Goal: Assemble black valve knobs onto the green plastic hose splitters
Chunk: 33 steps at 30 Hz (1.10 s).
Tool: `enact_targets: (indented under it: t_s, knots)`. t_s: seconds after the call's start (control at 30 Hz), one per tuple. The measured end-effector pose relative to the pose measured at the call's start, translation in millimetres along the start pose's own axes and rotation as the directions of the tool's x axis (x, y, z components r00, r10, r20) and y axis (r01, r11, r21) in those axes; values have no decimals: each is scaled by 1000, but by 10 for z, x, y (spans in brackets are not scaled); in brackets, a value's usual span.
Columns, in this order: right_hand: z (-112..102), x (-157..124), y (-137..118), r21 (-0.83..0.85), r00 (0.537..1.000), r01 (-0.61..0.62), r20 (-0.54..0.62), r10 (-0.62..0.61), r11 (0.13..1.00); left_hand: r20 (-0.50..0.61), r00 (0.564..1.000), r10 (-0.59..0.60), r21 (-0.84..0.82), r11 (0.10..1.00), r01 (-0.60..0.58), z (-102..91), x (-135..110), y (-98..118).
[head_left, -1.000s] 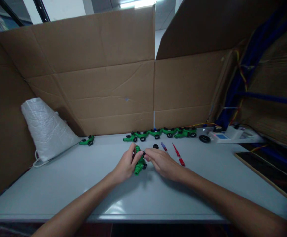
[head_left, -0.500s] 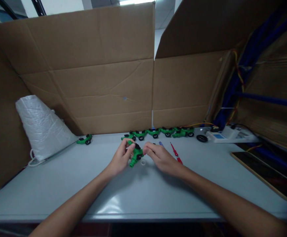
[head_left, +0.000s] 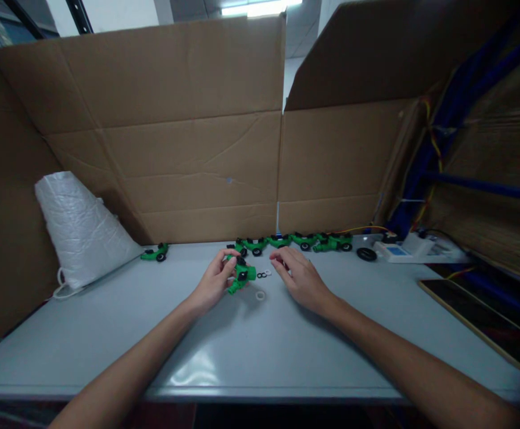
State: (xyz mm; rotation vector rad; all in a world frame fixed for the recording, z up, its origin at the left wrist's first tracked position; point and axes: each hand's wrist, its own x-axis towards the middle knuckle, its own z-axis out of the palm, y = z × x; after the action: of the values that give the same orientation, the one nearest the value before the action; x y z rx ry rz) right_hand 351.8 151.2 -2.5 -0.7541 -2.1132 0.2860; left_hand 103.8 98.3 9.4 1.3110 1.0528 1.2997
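Note:
My left hand (head_left: pixel 215 277) is closed around a green Y-shaped hose valve (head_left: pixel 242 276) with black knobs, holding it just above the table. One round green end of the valve points toward my right hand (head_left: pixel 299 277), which is apart from it. That hand has bent fingers, with a gap between thumb and fingertips and nothing visible in them. Between the hands lie small black rings (head_left: pixel 261 275) and a little white ring (head_left: pixel 268 272). A larger white ring (head_left: pixel 260 295) rests on the table nearer to me.
Several similar green valves (head_left: pixel 280 241) stand along the back, and another (head_left: pixel 155 253) is at the left beside a white bag (head_left: pixel 85 232). At the right are a black ring (head_left: pixel 366 254), a power strip (head_left: pixel 398 252) and a dark panel (head_left: pixel 478 319). Cardboard (head_left: pixel 188 155) walls the back.
My right hand has drawn back from the valve, to the right, and its fingers have loosened. The small rings now show; the red screwdriver is now hidden behind the right hand.

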Motion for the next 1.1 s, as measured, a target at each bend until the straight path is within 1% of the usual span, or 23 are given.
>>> enact_targets:
  t_s: [0.07,0.13,0.2,0.27,0.33,0.43,0.53,0.63,0.73,0.93,1.1]
  knots:
    - [9,3,87,-56,1000,-12,19,13,998,-57,998,8,28,1000,-7,-45,9,12]
    - [11,4,177,-124,998,-13,62,21,992,-100,995,7,50,999,-2,-86,10,48]
    - [11,-2,240,-171,993,5,120,16,985,-147,989,7,60,998,2,-120,13,82]
    - [20,-18,253,-184,979,49,205,-11,982,-194,981,13,57,998,-2,-147,30,88]
    - [42,-41,213,-159,946,118,317,-63,980,-228,973,39,39,999,-31,-171,64,60]
    - [95,-78,96,-94,878,198,459,-134,976,-259,962,84,24,996,-80,-210,130,-18]
    - [147,-99,5,-87,839,231,521,-153,969,-296,950,98,17,995,-97,-257,188,-94]
    - [189,-99,-15,-98,820,266,546,-172,959,-308,947,87,5,996,-90,-290,220,-152]
    - [225,-94,7,-97,815,287,547,-190,953,-276,959,59,6,998,-60,-285,219,-194]
    - [217,-93,64,-115,849,313,478,-224,943,-222,974,37,25,999,-32,-240,189,-227]
    - [147,-70,102,-202,862,320,468,-196,926,-212,976,50,79,996,-34,-177,148,-196]
